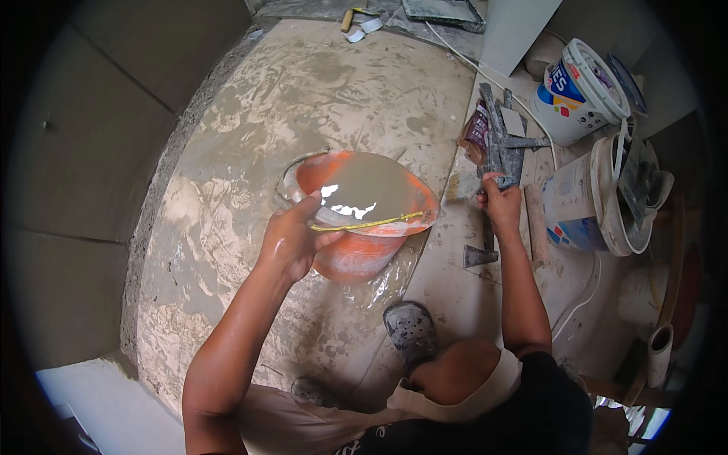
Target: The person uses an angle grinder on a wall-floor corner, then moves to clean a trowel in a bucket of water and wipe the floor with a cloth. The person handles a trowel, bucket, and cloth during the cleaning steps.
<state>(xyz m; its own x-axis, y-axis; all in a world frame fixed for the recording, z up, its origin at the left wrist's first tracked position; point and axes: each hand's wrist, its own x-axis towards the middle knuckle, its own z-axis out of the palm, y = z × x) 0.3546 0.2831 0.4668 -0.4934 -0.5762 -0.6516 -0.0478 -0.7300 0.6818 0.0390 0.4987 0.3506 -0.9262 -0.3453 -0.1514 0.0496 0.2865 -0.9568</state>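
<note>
An orange bucket of murky grey water stands tilted on the wet, cement-smeared floor. Its rim is caked pale grey, and a yellow-wrapped wire handle lies across the near side. My left hand grips the rim at the left, thumb on top and fingers beneath. To the right of the bucket, my right hand is closed at the near end of a grey, mortar-caked tool; its exact kind is unclear. Other caked tools lie just beyond. Below the hand is a scraper-like blade.
Two white pails stand at the right, the nearer one holding tools. A white cable runs beside them. A dark tray and a wooden-handled tool lie at the far end. My clog is close behind the bucket.
</note>
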